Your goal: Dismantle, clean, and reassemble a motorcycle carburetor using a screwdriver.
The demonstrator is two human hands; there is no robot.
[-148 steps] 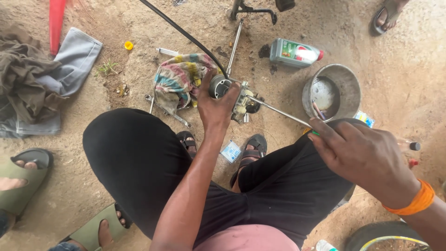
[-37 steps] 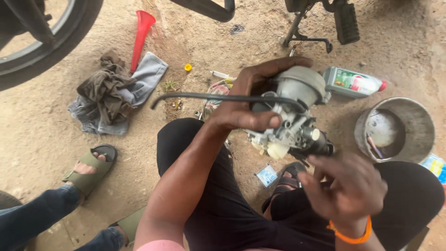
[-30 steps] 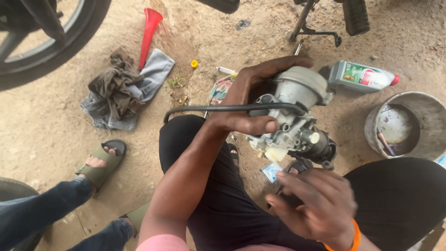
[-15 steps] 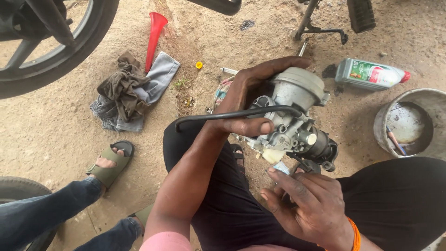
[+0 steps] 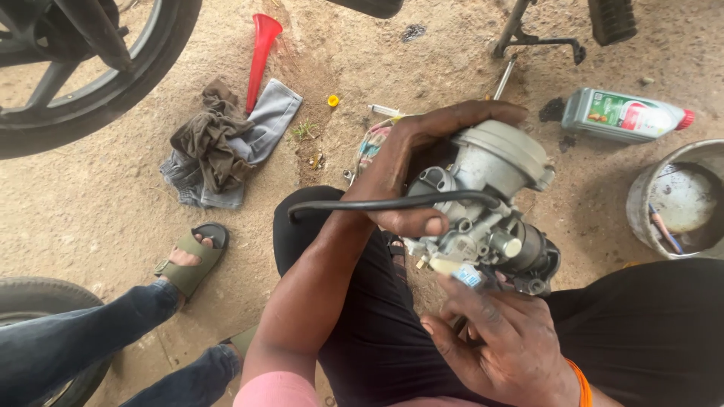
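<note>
Gripping the grey carburetor (image 5: pixel 490 196) at centre frame, the left hand (image 5: pixel 411 177) has its fingers wrapped around the body and black hose (image 5: pixel 377 205). Right hand (image 5: pixel 505 343) sits just below, fingers curled against the underside; whether they pinch anything cannot be told.

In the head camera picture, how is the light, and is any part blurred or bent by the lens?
Head view: soft, even daylight with only faint shadows on the sandy ground; the grey metal carburettor held by the left hand is sharp; the right hand at the bottom is slightly soft; the black motorcycle wheel at the corner looks curved by the wide lens.
</note>
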